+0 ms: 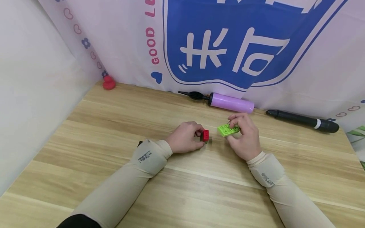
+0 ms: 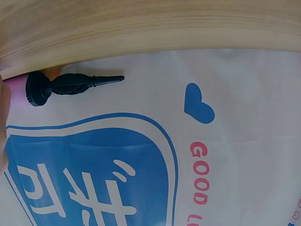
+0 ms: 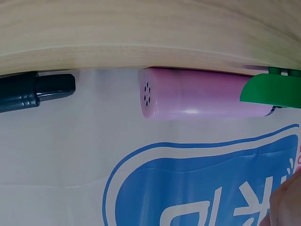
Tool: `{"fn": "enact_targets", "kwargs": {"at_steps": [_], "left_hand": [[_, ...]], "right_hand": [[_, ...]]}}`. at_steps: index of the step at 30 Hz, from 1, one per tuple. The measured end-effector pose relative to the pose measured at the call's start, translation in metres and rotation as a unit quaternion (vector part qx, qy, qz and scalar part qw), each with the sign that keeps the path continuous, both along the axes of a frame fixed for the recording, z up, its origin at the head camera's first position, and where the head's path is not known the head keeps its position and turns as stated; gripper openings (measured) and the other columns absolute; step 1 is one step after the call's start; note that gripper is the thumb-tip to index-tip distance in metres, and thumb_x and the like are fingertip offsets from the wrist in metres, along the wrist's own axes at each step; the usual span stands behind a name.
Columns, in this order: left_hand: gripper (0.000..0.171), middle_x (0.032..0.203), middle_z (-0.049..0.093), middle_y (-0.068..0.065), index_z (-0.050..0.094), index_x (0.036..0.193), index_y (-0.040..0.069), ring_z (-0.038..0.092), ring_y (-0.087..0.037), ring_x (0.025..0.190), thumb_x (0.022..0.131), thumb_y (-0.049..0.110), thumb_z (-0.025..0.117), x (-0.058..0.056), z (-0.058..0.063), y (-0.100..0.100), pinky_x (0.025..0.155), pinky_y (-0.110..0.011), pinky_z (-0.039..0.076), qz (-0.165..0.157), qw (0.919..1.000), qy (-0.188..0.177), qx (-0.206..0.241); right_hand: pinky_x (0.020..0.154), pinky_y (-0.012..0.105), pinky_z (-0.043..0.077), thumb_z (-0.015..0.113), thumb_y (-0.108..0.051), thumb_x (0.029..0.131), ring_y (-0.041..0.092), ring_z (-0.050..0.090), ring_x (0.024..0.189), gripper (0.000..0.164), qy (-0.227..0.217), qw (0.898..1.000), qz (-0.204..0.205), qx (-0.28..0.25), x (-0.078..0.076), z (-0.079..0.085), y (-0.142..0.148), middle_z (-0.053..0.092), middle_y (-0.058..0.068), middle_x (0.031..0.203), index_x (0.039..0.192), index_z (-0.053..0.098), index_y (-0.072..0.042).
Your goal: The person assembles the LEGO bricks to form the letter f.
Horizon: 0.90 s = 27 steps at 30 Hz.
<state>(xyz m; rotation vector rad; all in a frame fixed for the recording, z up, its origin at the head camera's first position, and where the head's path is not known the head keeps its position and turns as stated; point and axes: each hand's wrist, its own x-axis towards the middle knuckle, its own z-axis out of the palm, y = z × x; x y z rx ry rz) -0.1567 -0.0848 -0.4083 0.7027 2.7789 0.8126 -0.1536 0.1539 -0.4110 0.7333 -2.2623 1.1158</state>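
Observation:
Near the middle of the wooden table, in the head view, my left hand [image 1: 186, 136] pinches a small red toy brick [image 1: 206, 135] between thumb and fingers. To its right, my right hand [image 1: 246, 137] holds a lime green studded toy brick [image 1: 226, 130], thumb at the near side and fingers curled over the far side. A short gap separates the two bricks. At the right edge of the right wrist view shows a green piece [image 3: 273, 89] with a curved end; I cannot tell whether it is the same brick. Only slivers of the hands show in the wrist views.
Along the back edge of the table [image 1: 182, 196] lies a purple hand pump [image 1: 232, 103] with a black nozzle. A black stick-like object [image 1: 302, 120] with a white ring lies right of it. A red rubber duck [image 1: 109, 83] sits at the back left corner. A printed cloth [image 1: 128, 41] hangs behind.

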Motion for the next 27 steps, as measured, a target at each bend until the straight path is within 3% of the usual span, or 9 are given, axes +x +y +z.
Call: {"fn": "enact_targets", "kwargs": {"at_steps": [6,13,17,21,24,27], "left_hand": [[0.039,0.1,0.068,-0.001,0.074,0.12,0.007,0.061,-0.013,0.091,0.089,0.028,0.086,-0.0009,0.0004,0.0,0.084,-0.028,0.054,-0.001,1.0,-0.001,0.0],[0.04,0.1,0.068,-0.001,0.074,0.121,0.007,0.061,-0.013,0.091,0.089,0.028,0.086,-0.0012,0.0009,0.0002,0.084,-0.029,0.054,-0.002,1.0,-0.004,-0.004],[0.04,0.101,0.068,-0.002,0.075,0.121,0.007,0.062,-0.014,0.091,0.089,0.028,0.086,-0.0015,0.0002,0.0001,0.085,-0.029,0.055,-0.003,1.0,-0.003,-0.004],[0.039,0.1,0.069,-0.002,0.075,0.12,0.007,0.062,-0.014,0.091,0.089,0.028,0.086,-0.0013,-0.0005,0.0002,0.085,-0.03,0.055,-0.002,1.0,-0.001,-0.004],[0.039,0.1,0.068,-0.002,0.075,0.12,0.007,0.062,-0.014,0.091,0.089,0.028,0.086,-0.001,-0.0004,0.0002,0.085,-0.03,0.055,-0.002,1.0,-0.002,-0.003],[0.039,0.1,0.068,-0.002,0.075,0.12,0.007,0.062,-0.014,0.091,0.089,0.028,0.086,-0.0009,-0.0005,-0.0001,0.085,-0.03,0.054,-0.002,1.0,-0.002,-0.002]], "right_hand": [[0.083,0.006,0.045,0.078,0.014,0.073,0.031,0.073,0.095,0.028,0.01,1.0,0.001,0.017,-0.0012,-0.0007,0.001,0.078,0.015,0.105,0.084,0.057,-0.001],[0.084,0.0,0.043,0.083,0.011,0.074,0.03,0.077,0.081,0.033,-0.012,0.999,-0.011,0.032,0.0018,0.0012,-0.0002,0.08,0.017,0.095,0.084,0.055,-0.002],[0.072,0.005,0.044,0.09,0.004,0.076,0.017,0.069,0.075,0.037,-0.038,0.999,-0.013,0.018,0.0018,0.0022,-0.0017,0.079,0.012,0.089,0.082,0.055,-0.005],[0.062,0.014,0.041,0.099,-0.005,0.069,0.007,0.057,0.07,0.047,-0.062,0.998,0.001,0.004,0.002,0.0033,-0.0018,0.076,0.007,0.083,0.08,0.053,-0.007],[0.063,0.016,0.041,0.1,-0.004,0.064,0.007,0.055,0.073,0.049,-0.081,0.996,0.019,-0.002,0.0025,0.0037,-0.001,0.073,0.004,0.085,0.082,0.055,-0.006],[0.066,0.016,0.042,0.098,-0.003,0.068,0.009,0.054,0.076,0.044,-0.098,0.995,0.033,-0.002,0.0023,0.0031,-0.0003,0.069,0.005,0.087,0.085,0.057,-0.005]]}}
